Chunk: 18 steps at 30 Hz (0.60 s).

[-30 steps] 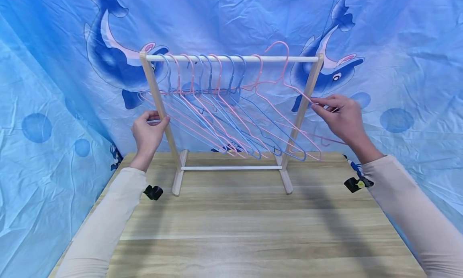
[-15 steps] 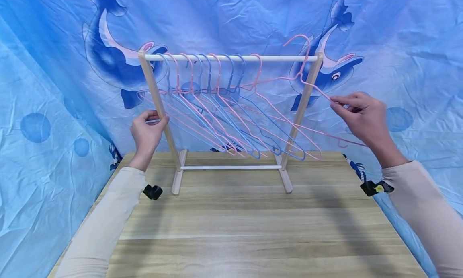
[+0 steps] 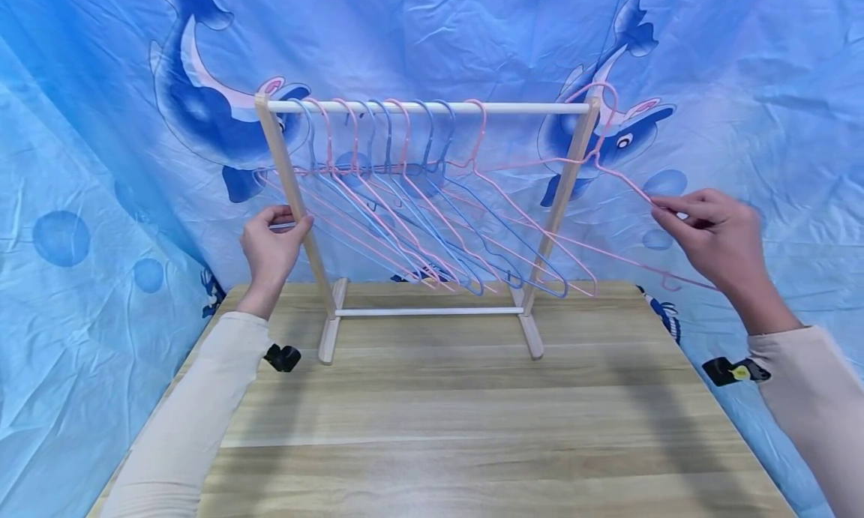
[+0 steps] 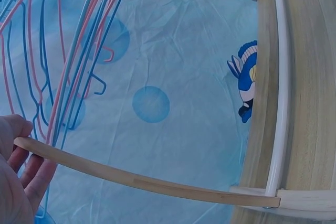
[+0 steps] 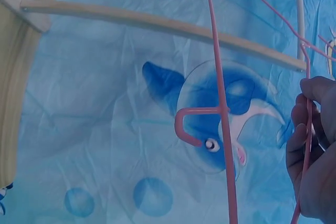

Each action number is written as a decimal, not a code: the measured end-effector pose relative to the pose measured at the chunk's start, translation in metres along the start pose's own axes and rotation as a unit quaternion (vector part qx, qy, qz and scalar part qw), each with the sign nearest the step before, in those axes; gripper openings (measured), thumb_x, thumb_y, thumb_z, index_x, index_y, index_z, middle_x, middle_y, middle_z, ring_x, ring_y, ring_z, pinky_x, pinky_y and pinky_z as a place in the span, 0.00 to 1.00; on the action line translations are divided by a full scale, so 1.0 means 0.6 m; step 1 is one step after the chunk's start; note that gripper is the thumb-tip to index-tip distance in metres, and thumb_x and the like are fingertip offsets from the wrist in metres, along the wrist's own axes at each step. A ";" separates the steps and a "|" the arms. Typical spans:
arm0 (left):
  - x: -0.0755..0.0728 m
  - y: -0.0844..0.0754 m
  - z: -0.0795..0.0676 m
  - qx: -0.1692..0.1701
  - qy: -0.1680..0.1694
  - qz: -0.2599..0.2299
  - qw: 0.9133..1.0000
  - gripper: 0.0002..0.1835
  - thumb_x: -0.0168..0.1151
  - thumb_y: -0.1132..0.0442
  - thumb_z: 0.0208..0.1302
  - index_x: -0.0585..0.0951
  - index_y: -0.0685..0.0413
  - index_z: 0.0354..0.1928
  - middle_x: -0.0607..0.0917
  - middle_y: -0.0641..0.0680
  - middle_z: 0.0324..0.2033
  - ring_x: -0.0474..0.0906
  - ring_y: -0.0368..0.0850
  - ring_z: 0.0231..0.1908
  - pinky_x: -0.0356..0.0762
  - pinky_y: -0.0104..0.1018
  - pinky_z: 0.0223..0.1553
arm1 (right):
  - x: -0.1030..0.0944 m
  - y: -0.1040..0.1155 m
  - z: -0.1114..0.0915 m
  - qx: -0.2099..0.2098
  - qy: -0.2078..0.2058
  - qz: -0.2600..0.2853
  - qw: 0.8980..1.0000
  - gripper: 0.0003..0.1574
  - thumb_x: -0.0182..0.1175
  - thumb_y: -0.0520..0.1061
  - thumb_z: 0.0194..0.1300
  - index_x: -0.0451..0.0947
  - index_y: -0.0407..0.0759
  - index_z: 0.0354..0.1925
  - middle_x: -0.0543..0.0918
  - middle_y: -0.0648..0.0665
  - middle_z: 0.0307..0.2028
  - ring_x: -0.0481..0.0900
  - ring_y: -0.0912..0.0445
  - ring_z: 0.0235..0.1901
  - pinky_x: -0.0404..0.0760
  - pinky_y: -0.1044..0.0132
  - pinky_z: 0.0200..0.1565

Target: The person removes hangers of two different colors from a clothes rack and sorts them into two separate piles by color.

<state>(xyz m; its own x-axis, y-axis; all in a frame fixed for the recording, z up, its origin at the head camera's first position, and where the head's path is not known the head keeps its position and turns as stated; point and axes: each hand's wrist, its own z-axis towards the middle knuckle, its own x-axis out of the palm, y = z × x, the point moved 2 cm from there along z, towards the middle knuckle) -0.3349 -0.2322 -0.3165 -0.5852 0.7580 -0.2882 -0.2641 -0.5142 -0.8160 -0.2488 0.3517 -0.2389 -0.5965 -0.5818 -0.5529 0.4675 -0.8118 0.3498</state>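
A small wooden clothes rack stands on the table, and my left hand point(image 3: 273, 244) pinches its left upright point(image 3: 280, 154) between thumb and fingers. The left wrist view shows that same grip on the upright point(image 4: 131, 179). At the right side, my right hand point(image 3: 722, 237) pinches one shoulder of a pink clothes hanger point(image 3: 624, 179). Its hook curves up beside the top of the right upright point(image 3: 574, 158); whether it touches the rack I cannot tell. In the right wrist view the hanger's lower bar point(image 5: 226, 150) with a small hook crosses in front of the upright.
Several pink and blue hangers hang from the white top rail point(image 3: 526, 109), the rightmost being a pink hanger point(image 3: 502, 193). A lower white bar point(image 3: 432, 312) joins the rack's feet. Wood-patterned table point(image 3: 418, 428) lies in front; a blue dolphin-printed cloth point(image 3: 445, 23) hangs behind.
My right hand has moved to the right and slightly down, carrying the pink hanger from over the rail to past the right upright. The left hand keeps its hold on the left upright.
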 end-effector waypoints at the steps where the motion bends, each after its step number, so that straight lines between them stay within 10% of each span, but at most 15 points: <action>1: 0.000 0.000 0.000 0.000 0.000 0.000 1.000 0.20 0.71 0.53 0.66 0.85 0.58 0.53 0.87 0.57 0.45 0.86 0.42 0.41 0.83 0.27 0.41 | -0.003 -0.003 -0.004 0.000 -0.002 0.001 1.000 0.12 0.70 0.40 0.66 0.89 0.39 0.48 0.74 0.70 0.30 0.64 0.66 0.25 0.60 0.74 0.26; 18: 0.000 0.000 0.001 -0.012 0.011 0.004 1.000 0.21 0.70 0.50 0.66 0.85 0.57 0.54 0.87 0.56 0.46 0.85 0.41 0.41 0.79 0.22 0.37 | -0.023 -0.061 -0.051 -0.038 0.004 0.000 0.999 0.10 0.71 0.32 0.62 0.89 0.33 0.44 0.74 0.70 0.30 0.62 0.67 0.25 0.59 0.74 0.26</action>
<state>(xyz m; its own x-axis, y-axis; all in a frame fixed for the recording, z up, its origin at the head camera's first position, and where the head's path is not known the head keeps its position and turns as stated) -0.3356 -0.2323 -0.3160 -0.5696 0.7633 -0.3049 -0.2407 -0.5096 -0.8260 -0.2377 0.3909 -0.2674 -0.5921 -0.5805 -0.5590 0.5160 -0.8059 0.2903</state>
